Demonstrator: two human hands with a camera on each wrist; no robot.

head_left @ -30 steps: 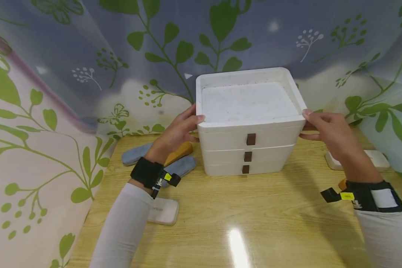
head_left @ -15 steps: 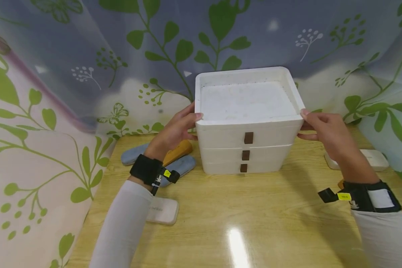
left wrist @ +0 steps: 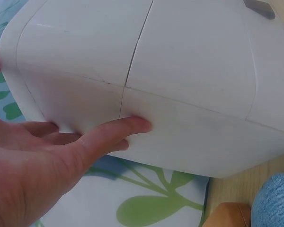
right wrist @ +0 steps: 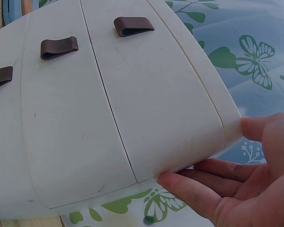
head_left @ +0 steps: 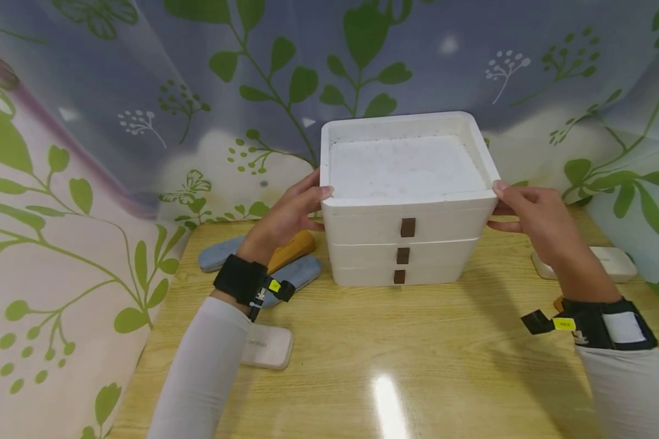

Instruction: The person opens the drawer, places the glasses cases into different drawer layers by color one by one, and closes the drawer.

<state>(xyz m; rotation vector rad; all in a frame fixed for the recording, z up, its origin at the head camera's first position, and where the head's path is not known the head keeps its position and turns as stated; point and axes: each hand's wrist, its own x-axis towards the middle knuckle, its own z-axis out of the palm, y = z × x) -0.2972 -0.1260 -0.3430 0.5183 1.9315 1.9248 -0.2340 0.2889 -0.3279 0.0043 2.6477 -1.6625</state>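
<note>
A white three-drawer plastic storage box (head_left: 412, 222) with brown tab handles and a shallow recessed top stands upright at the back of the wooden table. My left hand (head_left: 288, 213) grips its upper left side, thumb on the top rim and fingers against the side wall. At the opposite upper corner, my right hand (head_left: 538, 219) holds it the same way. All the drawers are shut. In the left wrist view the fingers (left wrist: 118, 130) press the side panel near a drawer seam. The right wrist view has fingertips (right wrist: 173, 182) along the box's side edge, below the top drawer front (right wrist: 156, 85).
Two blue cases (head_left: 299, 274) and an orange-brown case (head_left: 293, 250) lie left of the box, partly behind my left arm. A white case (head_left: 269, 347) is nearer me. Another white case (head_left: 615, 262) sits at the right. A patterned curtain (head_left: 241, 110) stands close behind.
The box and both hands have shifted very slightly to the left since a second ago. The hold of both hands is the same.
</note>
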